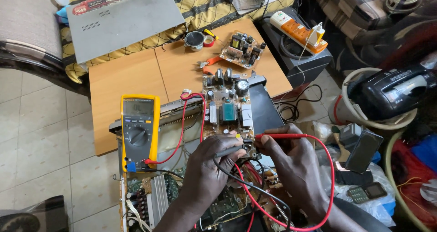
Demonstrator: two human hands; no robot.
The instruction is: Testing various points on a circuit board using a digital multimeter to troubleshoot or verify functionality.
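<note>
Head view: left hand point(210, 161) fingers pinch a thin black probe point(228, 151), right hand point(291, 155) fingers pinch a red probe point(281, 135), tips meeting a fragile brown circuit board point(226, 111) on the wooden bench point(132, 75). Both look light, stiff, best held mid-shaft; a yellow multimeter point(139, 127) rests left.

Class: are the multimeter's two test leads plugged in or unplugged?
Plugged in: red and black leads enter the yellow multimeter at its bottom jacks.

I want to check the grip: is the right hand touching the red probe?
Touching. The head view shows the right hand with its fingers closed around the red probe.
</note>
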